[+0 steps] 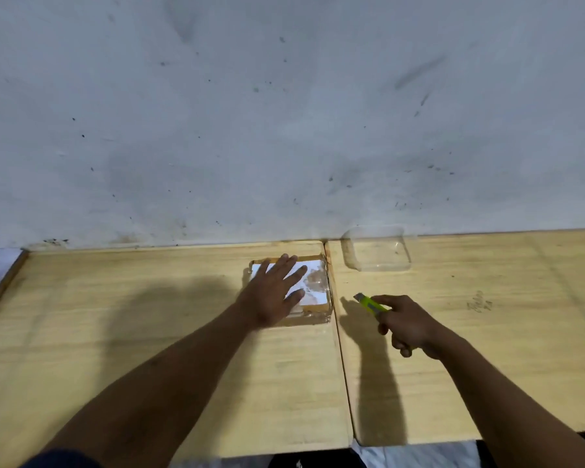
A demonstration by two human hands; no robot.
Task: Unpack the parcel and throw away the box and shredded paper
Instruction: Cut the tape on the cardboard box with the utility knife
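A small flat cardboard parcel [314, 285] with a white label and clear tape lies on the wooden table [149, 332], near the joint between two boards. My left hand [277, 292] rests flat on its top with fingers spread. To the right of the parcel, my right hand [406, 324] grips a yellow-green utility knife [370, 303]. The knife's tip points up-left toward the parcel's right edge, a short way off it. No shredded paper is visible.
A clear plastic container [377, 249] sits at the back of the right board, against the stained white wall [284, 113]. The seam between boards [341, 349] runs front to back. Handwriting marks the right board [480, 301]. The table's left edge [0, 292] slants away.
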